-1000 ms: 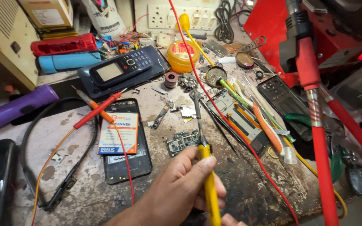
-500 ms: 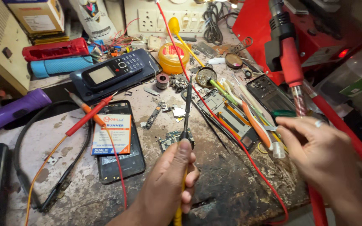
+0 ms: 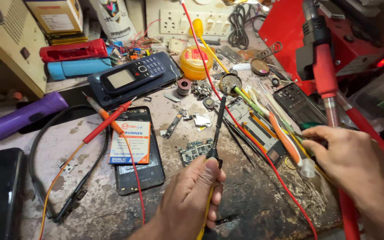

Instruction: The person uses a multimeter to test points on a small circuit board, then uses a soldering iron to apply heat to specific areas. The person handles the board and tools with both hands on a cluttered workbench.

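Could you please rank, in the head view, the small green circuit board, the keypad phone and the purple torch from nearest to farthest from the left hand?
From the left hand:
1. Small green circuit board, just above the hand.
2. Keypad phone, farther back, up and to the left.
3. Purple torch, at the far left edge of the bench.

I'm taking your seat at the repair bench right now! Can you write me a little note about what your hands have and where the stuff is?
Left hand: shut on the soldering iron, tip up at the small round tin.
Right hand: down among the loose tools at the bench's right; what it grips is hidden.
Small circuit board: lies bare on the bench, just left of the iron.
Opened phone with battery: lies further left, red probe across it.
Done: phone opened, board out.
Left: board untouched by the iron.
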